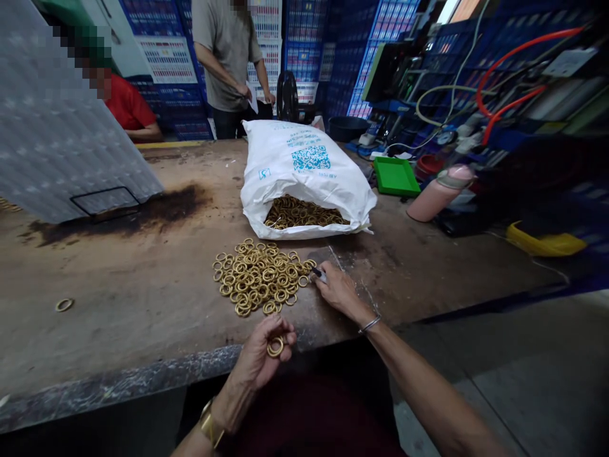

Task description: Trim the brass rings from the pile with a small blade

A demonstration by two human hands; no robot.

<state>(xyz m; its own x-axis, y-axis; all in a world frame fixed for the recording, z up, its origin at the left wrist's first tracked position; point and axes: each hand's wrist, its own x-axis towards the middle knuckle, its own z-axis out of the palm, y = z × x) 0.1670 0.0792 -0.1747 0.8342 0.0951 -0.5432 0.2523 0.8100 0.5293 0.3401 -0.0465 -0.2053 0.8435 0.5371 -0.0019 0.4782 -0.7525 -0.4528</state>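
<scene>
Curling around a golden ring (276, 355), the left hand's (258, 352) fingers are hovering at the near edge of the tabletop (157, 279). The right hand (340, 291) is pinching a dark-tipped, pen-like tool (320, 275) between thumb and fingers, its tip pointing at the right side of a ring pile (261, 274); whether it is touching a ring, I cannot tell. The pile is lying toward the near edge, while a loose ring (65, 310) is resting well apart, toward the near left corner. Behind the pile, a white bag (304, 181) is facing the near edge with its open mouth, more rings (304, 212) showing inside.
</scene>
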